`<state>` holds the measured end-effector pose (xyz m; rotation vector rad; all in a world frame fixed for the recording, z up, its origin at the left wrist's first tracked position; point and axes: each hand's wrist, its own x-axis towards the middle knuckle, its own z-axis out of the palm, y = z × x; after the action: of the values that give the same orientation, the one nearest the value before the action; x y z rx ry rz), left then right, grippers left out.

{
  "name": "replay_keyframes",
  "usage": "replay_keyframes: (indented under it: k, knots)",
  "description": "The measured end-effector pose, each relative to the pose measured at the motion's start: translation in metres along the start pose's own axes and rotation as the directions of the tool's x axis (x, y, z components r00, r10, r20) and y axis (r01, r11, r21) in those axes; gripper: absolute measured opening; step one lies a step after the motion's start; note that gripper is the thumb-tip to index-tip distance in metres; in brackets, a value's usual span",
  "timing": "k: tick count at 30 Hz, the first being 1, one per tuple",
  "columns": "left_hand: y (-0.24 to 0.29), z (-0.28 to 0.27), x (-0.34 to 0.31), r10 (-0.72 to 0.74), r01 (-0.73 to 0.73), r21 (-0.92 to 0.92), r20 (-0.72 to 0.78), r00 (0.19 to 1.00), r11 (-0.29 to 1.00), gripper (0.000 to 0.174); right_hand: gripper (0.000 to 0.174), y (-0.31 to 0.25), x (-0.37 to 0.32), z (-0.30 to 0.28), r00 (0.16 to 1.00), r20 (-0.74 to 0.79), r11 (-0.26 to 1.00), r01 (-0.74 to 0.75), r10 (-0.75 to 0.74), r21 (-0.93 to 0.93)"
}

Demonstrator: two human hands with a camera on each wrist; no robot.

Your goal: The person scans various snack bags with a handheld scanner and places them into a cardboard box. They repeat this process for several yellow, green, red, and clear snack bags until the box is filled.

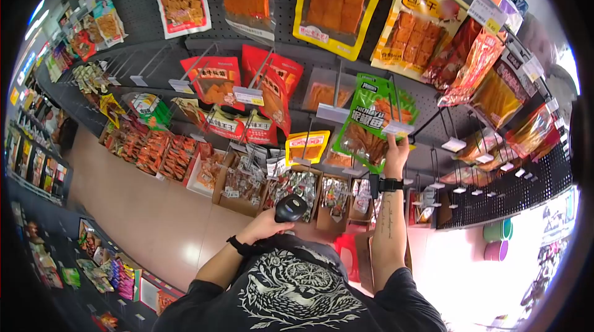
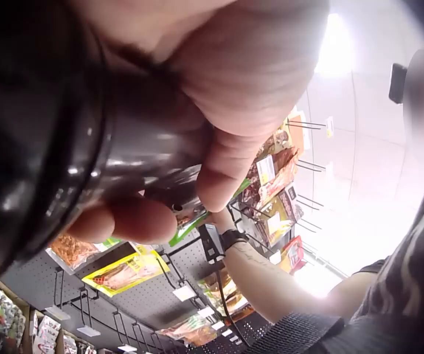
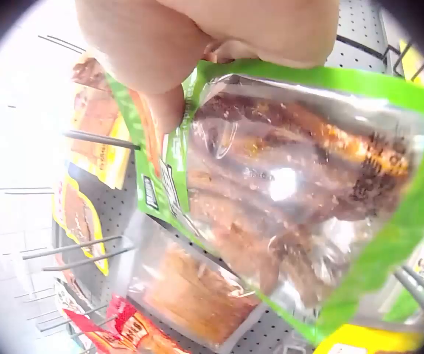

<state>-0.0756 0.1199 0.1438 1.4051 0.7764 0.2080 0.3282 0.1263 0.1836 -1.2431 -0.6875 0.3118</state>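
Nearest: left hand [image 1: 263, 225] grips a black handheld device [image 1: 291, 208], fingers curled round it, held close to the dark shirt [image 1: 297, 288], probably for easy control. Further out, right hand [image 1: 396, 155] pinches the edge of a green pouch [image 1: 368, 125], clamped between thumb and fingers, likely to steady it while leaving most of its front uncovered. Pouch is at the rack, beside a price tag [image 1: 398, 128]; can't tell if it's on a hook. Behind, pegboard [image 1: 284, 7] with hanging packs, presumably faced out for reading.
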Motion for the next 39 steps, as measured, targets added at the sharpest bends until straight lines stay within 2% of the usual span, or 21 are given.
replay_keyframes:
  k: [6,8,11,15,17,19,20,22,23,25,26,27,28,29,31,32,33,34,35,36,39]
  knots:
    - [0.003,-0.007,0.019,0.045,-0.043,-0.019,0.117,0.992,0.999,0.032,0.028,-0.060,-0.061,-0.014,0.993,-0.038,0.977,-0.105,0.114,0.187]
    - [0.000,-0.008,0.027,0.050,-0.053,0.013,0.176,0.983,0.999,0.032,0.027,-0.068,-0.077,-0.021,0.977,0.001,0.946,-0.207,0.213,0.250]
    - [0.003,-0.007,0.032,0.044,-0.059,0.058,0.228,0.973,0.997,0.031,0.026,-0.087,-0.093,-0.025,0.963,0.064,0.925,-0.268,0.260,0.268]
    - [0.015,-0.002,0.032,0.030,-0.057,0.094,0.263,0.964,0.994,0.020,0.030,-0.087,-0.113,-0.035,0.972,0.073,0.970,-0.228,0.222,0.080]
    - [0.010,-0.003,0.037,0.030,-0.063,0.105,0.287,0.958,0.992,0.025,0.035,-0.081,-0.130,-0.045,0.961,0.096,0.963,-0.263,0.258,0.051]
    - [0.015,-0.003,0.037,0.008,-0.019,0.032,0.310,0.951,0.999,0.023,0.043,-0.062,-0.155,-0.056,0.932,0.106,0.917,-0.361,0.347,0.171]
    - [0.021,0.001,0.037,0.005,-0.019,0.039,0.320,0.948,0.999,0.023,0.047,-0.053,-0.170,-0.056,0.915,0.076,0.861,-0.399,0.396,0.315]
    - [0.038,0.017,0.040,0.191,-0.146,-0.219,0.201,0.961,0.965,0.022,0.055,-0.033,-0.202,-0.043,0.881,0.056,0.681,-0.402,0.470,0.613]
    - [0.038,0.022,0.047,0.184,-0.137,-0.218,0.213,0.960,0.966,0.022,0.051,-0.027,-0.216,-0.034,0.862,0.073,0.603,-0.409,0.501,0.685]
    - [0.038,0.034,0.062,0.092,0.052,-0.287,0.466,0.880,0.956,0.034,0.040,0.005,-0.239,-0.019,0.825,-0.057,0.729,-0.462,0.562,0.505]
    - [0.053,0.054,0.062,0.226,-0.121,-0.302,0.345,0.911,0.946,0.036,0.037,0.001,-0.246,-0.006,0.795,-0.036,0.715,-0.523,0.605,0.465]
    - [0.043,0.071,0.072,0.230,-0.123,-0.326,0.314,0.921,0.937,0.035,0.036,-0.006,-0.250,0.000,0.763,-0.018,0.695,-0.580,0.647,0.425]
    - [0.043,0.083,0.076,0.131,-0.019,-0.323,0.329,0.935,0.946,0.035,0.040,-0.005,-0.252,-0.012,0.669,0.252,0.445,-0.683,0.699,0.580]
    - [0.043,0.092,0.081,0.028,0.088,-0.315,0.345,0.938,0.945,0.036,0.052,0.008,-0.255,-0.023,0.590,0.435,0.161,-0.699,0.680,0.696]
    - [0.053,0.106,0.084,0.047,0.071,-0.267,0.412,0.910,0.961,0.035,0.062,-0.017,-0.251,-0.040,0.619,0.416,0.173,-0.671,0.666,0.721]
    - [0.054,0.115,0.086,0.077,0.041,-0.241,0.459,0.885,0.970,0.034,0.063,-0.019,-0.253,-0.050,0.621,0.475,0.064,-0.646,0.623,0.760]
    - [0.050,0.124,0.088,0.161,-0.056,-0.219,0.499,0.851,0.974,0.031,0.053,-0.019,-0.266,-0.068,0.678,0.543,0.195,-0.696,0.495,0.691]
    - [0.050,0.132,0.082,0.120,0.005,-0.214,0.567,0.815,0.977,0.031,0.051,-0.021,-0.269,-0.081,0.733,0.534,0.218,-0.653,0.420,0.725]
    - [0.057,0.138,0.077,0.086,0.058,-0.203,0.633,0.769,0.977,0.031,0.049,-0.022,-0.266,-0.089,0.788,0.482,0.184,-0.576,0.382,0.796]
    - [0.068,0.140,0.071,-0.001,0.062,-0.064,0.690,0.723,0.996,0.035,0.048,-0.023,-0.260,-0.098,0.839,0.415,0.153,-0.489,0.353,0.859]
    - [0.083,0.152,0.054,-0.047,0.121,-0.047,0.738,0.674,0.991,0.040,0.045,-0.020,-0.247,-0.129,0.919,0.281,0.105,-0.319,0.276,0.942]
